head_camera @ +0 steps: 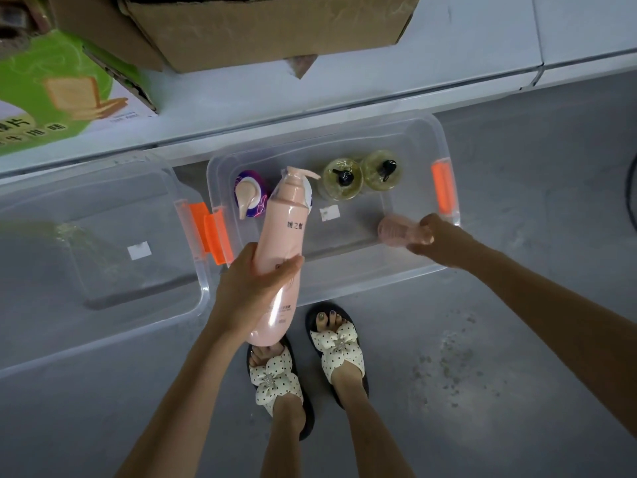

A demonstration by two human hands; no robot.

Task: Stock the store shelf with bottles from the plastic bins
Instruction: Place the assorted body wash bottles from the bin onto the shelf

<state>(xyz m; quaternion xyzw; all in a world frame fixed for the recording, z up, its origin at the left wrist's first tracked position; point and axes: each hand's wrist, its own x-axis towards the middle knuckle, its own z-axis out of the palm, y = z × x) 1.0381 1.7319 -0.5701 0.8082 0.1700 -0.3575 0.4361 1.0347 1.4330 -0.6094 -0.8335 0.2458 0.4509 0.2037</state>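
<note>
My left hand (255,284) grips a tall pink pump bottle (281,236) around its lower half, held tilted above the near rim of the clear plastic bin (427,270) on the floor. My right hand (436,241) is closed on a small pink bottle (396,231), blurred, over the bin's right end. Inside the bin stand a purple pump bottle (253,196) and two yellowish bottles with black pumps (343,179) (382,170). A second clear bin (103,236) lies to the left with no bottles showing in it.
The white shelf base (310,98) runs across the top, bearing a brown cardboard box (269,25) and a green printed carton (58,88). Orange latches (444,188) mark the bin ends. My sandalled feet (310,360) stand on grey floor just before the bin.
</note>
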